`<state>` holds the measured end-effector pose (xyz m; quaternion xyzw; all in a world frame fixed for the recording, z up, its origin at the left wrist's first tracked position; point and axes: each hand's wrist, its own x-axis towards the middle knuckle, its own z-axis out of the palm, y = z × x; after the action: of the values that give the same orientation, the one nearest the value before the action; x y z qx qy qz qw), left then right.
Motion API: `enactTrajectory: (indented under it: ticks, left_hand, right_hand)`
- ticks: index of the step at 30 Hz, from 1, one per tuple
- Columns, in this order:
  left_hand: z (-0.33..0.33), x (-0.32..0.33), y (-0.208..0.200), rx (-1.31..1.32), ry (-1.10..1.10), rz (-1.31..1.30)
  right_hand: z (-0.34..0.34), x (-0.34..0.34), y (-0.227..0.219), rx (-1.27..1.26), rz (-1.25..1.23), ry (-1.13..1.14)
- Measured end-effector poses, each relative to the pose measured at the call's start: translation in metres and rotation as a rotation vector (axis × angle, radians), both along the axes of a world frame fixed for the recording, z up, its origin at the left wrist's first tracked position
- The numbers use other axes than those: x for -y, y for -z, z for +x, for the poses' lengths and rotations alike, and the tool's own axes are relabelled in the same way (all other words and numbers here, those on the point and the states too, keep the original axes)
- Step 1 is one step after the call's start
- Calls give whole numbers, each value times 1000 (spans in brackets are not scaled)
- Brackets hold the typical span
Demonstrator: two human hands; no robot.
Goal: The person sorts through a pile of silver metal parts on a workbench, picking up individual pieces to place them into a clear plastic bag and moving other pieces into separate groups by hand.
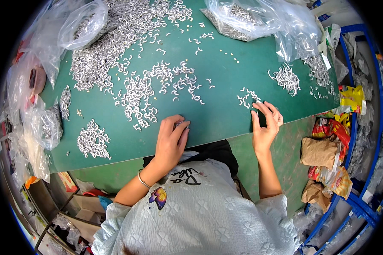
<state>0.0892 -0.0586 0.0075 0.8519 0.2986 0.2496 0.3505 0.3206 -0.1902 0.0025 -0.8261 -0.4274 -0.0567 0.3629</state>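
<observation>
My left hand (171, 139) rests at the near edge of the green table with its fingers curled inward. A bit of something silvery shows between those fingers, too small and covered to make out. My right hand (266, 124) reaches over the table, thumb and index finger a little apart. Its fingertips are beside a small group of silver, C-shaped curved pieces (244, 101), the index tip touching or almost touching them. A larger spread of the same curved pieces (136, 95) lies beyond and left of my left hand.
A big heap of curved pieces (93, 63) covers the far left, beside a clear plastic bag (84, 27). Smaller piles (93, 139) lie near left and longer curved pieces (287, 79) at right. Another filled bag (236, 21) stands far back. Blue shelving (364, 161) flanks the right.
</observation>
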Motion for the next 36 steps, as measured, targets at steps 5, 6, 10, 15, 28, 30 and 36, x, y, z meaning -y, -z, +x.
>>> enactTrajectory:
  ticks: [5, 6, 10, 15, 28, 30, 36]
  left_hand:
    - [0, 0, 1, 9, -3, 4]
    - [0, 0, 1, 7, -3, 2]
    - [-2, 1, 2, 7, -5, 0]
    - [-2, 0, 2, 14, -7, -1]
    - [-2, 1, 8, 54, -20, -12]
    - [-2, 0, 8, 57, -19, -14]
    - [-3, 0, 8, 52, -10, -16]
  right_hand:
    - [3, -5, 2, -26, 31, 56]
    - [3, -5, 3, -32, 32, 65]
    - [4, -9, 3, -33, 53, 55]
    - [28, -49, -12, -186, 186, -51]
    - [50, -89, -4, -418, 87, -158]
    - [21, -78, -20, -246, -55, -258]
    - [-33, -71, -27, -118, -98, -475]
